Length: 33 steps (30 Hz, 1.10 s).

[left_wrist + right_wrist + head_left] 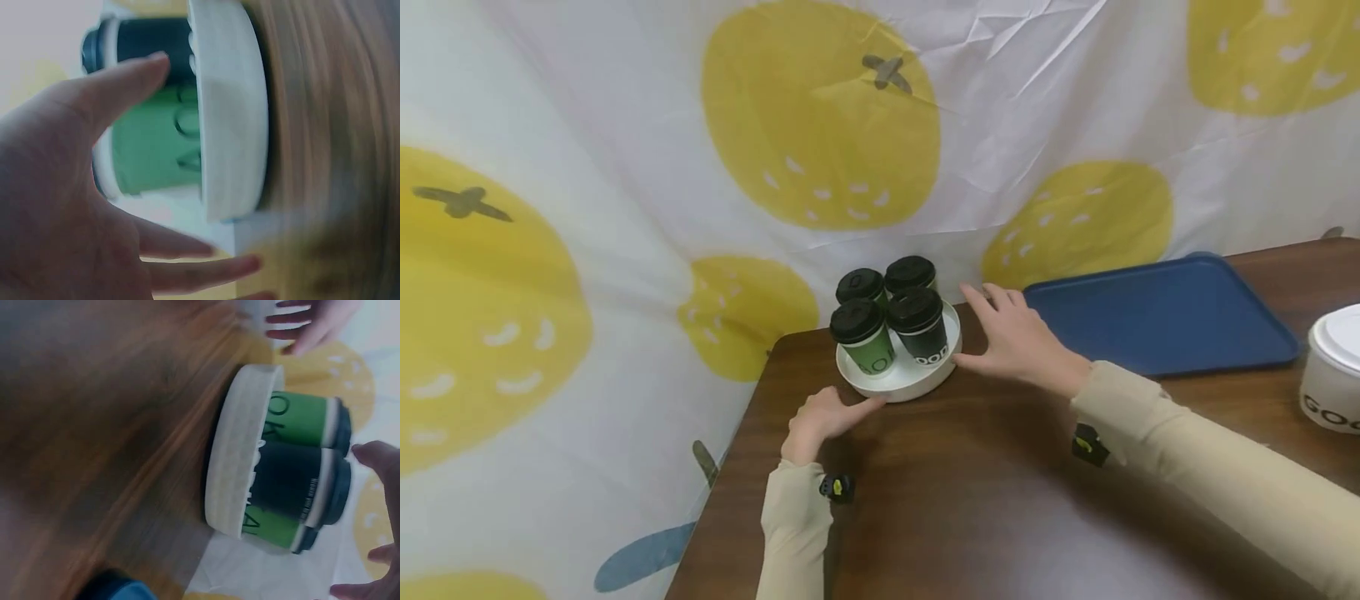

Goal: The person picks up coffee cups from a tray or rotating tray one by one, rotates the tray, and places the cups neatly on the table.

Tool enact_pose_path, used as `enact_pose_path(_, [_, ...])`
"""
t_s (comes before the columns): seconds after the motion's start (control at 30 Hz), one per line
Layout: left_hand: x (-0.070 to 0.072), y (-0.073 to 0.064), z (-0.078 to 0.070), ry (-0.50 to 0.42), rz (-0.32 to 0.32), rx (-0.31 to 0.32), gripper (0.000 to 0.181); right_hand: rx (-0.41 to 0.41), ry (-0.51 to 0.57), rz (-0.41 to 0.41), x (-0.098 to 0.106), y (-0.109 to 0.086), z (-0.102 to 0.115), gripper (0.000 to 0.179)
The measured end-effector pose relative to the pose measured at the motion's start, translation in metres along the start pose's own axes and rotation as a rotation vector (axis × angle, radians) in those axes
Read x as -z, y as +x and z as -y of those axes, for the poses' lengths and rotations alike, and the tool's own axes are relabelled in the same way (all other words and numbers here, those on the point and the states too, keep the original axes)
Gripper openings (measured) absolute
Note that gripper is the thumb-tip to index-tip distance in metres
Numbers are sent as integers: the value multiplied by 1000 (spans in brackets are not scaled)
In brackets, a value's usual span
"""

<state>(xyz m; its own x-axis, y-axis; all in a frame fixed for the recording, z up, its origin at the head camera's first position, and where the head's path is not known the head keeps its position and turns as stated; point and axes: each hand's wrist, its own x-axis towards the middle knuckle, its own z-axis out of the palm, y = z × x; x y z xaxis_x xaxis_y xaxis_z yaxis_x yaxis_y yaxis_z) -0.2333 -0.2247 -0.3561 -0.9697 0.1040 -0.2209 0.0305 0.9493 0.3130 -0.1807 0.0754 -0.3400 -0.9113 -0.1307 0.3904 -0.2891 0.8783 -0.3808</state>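
A round white tray (904, 392) sits near the table's far left corner with several lidded paper cups standing on it. Front left is a green cup (874, 354); beside it stands a black cup (927, 343). Two more with black lids are partly hidden behind them. My left hand (823, 419) is at the tray's front left, thumb and fingers spread; in the left wrist view a gap shows between the palm and the tray. On the right side, my right hand (1017, 343) hovers close to the rim with fingers apart, holding nothing. Whether its thumb touches the rim I cannot tell.
A blue rectangular tray (1157, 321) lies to the right along the back of the brown table (955, 500). At the right edge stands a white lidded tub (1332, 379). A fruit-patterned curtain (655, 208) hangs behind and left of the table.
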Motion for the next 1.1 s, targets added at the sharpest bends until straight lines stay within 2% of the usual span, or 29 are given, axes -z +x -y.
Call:
enact_pose_path(0.07, [-1, 7, 10, -40, 6, 34, 118, 20, 2, 12, -11, 13, 2, 101])
enact_pose_path(0.17, [-5, 23, 21, -95, 48, 26, 138, 38, 14, 18, -26, 27, 7, 102])
enact_pose_path(0.3, [-12, 43, 29, -123, 95, 3, 141, 46, 42, 14, -41, 42, 15, 101])
enact_pose_path(0.37, [-13, 45, 31, -118, 106, 11, 138, 65, 48, 9, -48, 49, 21, 100])
enact_pose_path(0.47, [-11, 38, 31, -122, 104, 13, 134, 115, 32, -16, -59, 56, 33, 96])
enact_pose_path(0.6, [-12, 25, 31, -139, 105, 9, 138, 183, -37, -94, -72, 58, 44, 86])
enact_pose_path(0.7, [-20, 22, 35, -138, 122, 12, 144, 207, -62, -144, -82, 52, 48, 77])
enact_pose_path(0.83, [-31, 21, 37, -163, 129, -11, 150, 193, -28, -168, -87, 38, 48, 71])
enact_pose_path(0.97, [-31, 9, 25, -175, 124, -59, 153, 162, 4, -212, -84, 25, 44, 69])
enact_pose_path(1.1, [-27, -4, 5, -179, 138, -96, 149, 123, 11, -253, -75, 13, 36, 70])
